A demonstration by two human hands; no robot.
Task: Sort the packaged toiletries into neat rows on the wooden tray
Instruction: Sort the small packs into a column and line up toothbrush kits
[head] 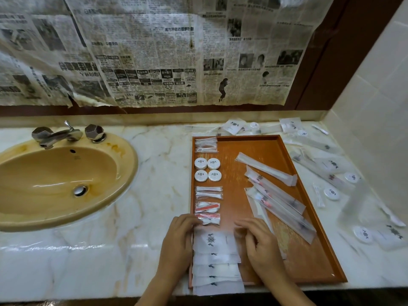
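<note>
The person's left hand (pixel 176 237) and right hand (pixel 259 246) are bracketing a white sachet (pixel 213 239) that is topping an overlapping stack of flat packets (pixel 216 270) at the near left end of the wooden tray (pixel 282 142). Both sets of fingers are curling onto the sachet's opposite side edges, the left from outside the tray's left rim, the right from over the tray floor; whether they are pinching it or only nudging it square cannot be told. Between the two hands the sachet is looking thin, light and limp, with slick film likely to slide over the packet beneath, so a hold at both side edges is suiting it best. Just beyond the fingertips the foil-striped packets (pixel 207 217) are lying, and off to the right hand's far side long toothbrush sleeves (pixel 276 195) are sprawling unsorted.
</note>
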